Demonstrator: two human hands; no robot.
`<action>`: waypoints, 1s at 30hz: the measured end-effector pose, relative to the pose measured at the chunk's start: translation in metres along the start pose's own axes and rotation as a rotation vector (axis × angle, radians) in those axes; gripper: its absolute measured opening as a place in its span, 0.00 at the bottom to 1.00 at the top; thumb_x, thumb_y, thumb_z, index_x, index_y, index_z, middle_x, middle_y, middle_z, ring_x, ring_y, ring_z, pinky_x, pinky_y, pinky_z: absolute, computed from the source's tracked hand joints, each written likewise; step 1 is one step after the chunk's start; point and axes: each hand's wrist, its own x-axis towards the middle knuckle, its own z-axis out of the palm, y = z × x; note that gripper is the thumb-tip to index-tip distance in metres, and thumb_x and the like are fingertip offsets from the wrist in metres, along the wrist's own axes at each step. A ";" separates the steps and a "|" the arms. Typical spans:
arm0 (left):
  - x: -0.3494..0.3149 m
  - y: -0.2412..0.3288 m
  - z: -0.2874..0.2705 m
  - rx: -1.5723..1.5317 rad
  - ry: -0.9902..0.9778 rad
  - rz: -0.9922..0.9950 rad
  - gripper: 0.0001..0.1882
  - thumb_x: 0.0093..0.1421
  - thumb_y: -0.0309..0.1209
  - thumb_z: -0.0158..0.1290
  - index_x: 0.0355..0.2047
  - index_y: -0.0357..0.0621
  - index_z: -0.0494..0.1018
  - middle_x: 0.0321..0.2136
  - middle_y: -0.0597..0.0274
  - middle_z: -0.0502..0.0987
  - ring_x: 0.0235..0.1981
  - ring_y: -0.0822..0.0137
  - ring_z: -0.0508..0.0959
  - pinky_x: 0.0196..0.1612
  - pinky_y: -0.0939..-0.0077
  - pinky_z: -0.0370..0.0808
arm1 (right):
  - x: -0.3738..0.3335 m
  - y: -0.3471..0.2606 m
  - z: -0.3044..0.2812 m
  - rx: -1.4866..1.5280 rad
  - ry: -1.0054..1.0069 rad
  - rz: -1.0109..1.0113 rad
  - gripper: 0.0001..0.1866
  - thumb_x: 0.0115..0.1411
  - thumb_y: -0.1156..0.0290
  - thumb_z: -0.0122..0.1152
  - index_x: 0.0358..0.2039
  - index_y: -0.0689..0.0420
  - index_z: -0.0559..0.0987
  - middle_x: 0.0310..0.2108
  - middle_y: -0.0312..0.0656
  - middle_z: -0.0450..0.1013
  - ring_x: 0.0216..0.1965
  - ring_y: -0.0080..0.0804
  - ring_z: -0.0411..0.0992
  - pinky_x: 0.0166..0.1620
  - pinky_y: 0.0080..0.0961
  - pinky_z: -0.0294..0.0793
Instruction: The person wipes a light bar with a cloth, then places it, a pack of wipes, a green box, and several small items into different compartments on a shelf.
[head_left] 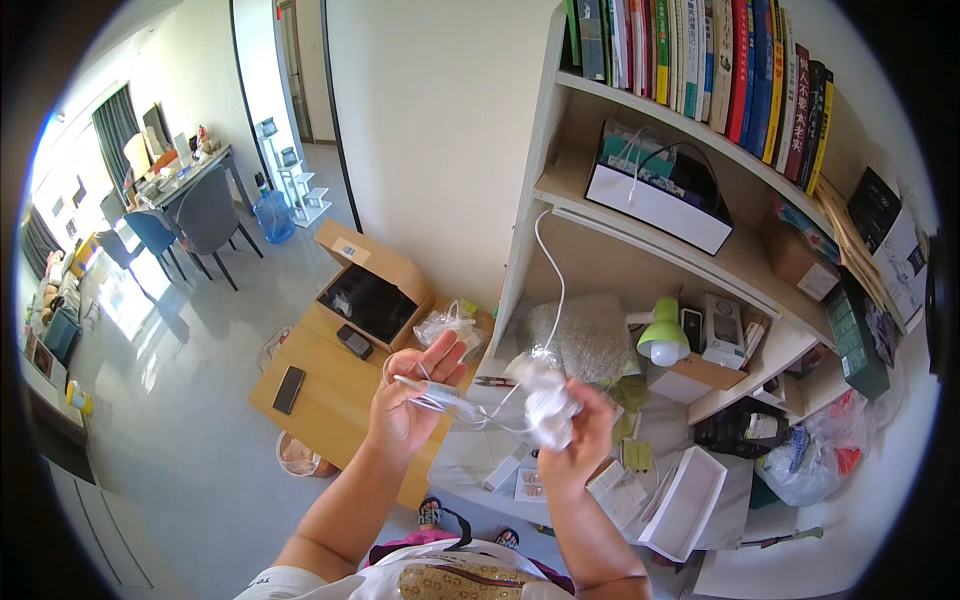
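Note:
My left hand (398,418) is raised palm up over the wooden table's right side, its thumb pinching a looped white cable (440,399) while other fingers stretch out. A pale tag-like strip sits on the loops. My right hand (582,440), to the right, grips a crumpled white bundle (550,408), perhaps thin plastic or tissue; what is inside it I cannot make out. Slack cable hangs between both hands. Another stretch of white cord (560,280) drops from the shelf edge to behind the bundle; whether it joins the held cable is hidden.
An opened cardboard box (405,325), a black phone (289,390) and a small dark device (354,341) lie on the wooden table (330,375). Right of my hands are a green lamp (664,330), bubble wrap (585,335) and a white tray (690,500). Loaded shelves (640,95) rise above.

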 end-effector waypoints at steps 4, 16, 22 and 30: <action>0.005 -0.011 0.009 -0.121 0.016 -0.058 0.21 0.48 0.21 0.49 0.45 0.48 0.73 0.56 0.46 0.65 0.59 0.50 0.63 0.60 0.56 0.60 | 0.020 0.013 0.017 -0.114 -0.157 0.235 0.20 0.51 0.87 0.56 0.46 0.61 0.73 0.42 0.40 0.73 0.42 0.25 0.72 0.45 0.22 0.72; 0.008 -0.008 -0.001 -0.066 0.113 0.036 0.23 0.45 0.22 0.47 0.45 0.44 0.74 0.52 0.53 0.71 0.56 0.55 0.67 0.59 0.62 0.62 | 0.005 0.019 -0.008 -0.763 -0.427 -0.182 0.22 0.39 0.89 0.55 0.38 0.61 0.78 0.41 0.47 0.75 0.43 0.43 0.74 0.45 0.32 0.74; 0.008 -0.025 -0.011 -0.160 0.270 0.022 0.14 0.47 0.19 0.48 0.34 0.42 0.77 0.34 0.56 0.79 0.39 0.57 0.76 0.51 0.53 0.70 | -0.002 0.016 0.014 -0.613 -0.633 -0.387 0.25 0.39 0.82 0.60 0.44 0.60 0.75 0.47 0.45 0.72 0.46 0.42 0.72 0.50 0.36 0.71; 0.009 -0.013 -0.010 -0.089 0.441 0.014 0.10 0.53 0.22 0.49 0.36 0.45 0.74 0.30 0.62 0.75 0.39 0.61 0.75 0.48 0.60 0.72 | -0.018 0.010 -0.014 -0.568 -0.353 -0.199 0.21 0.40 0.82 0.60 0.39 0.61 0.77 0.46 0.47 0.73 0.46 0.42 0.73 0.49 0.36 0.72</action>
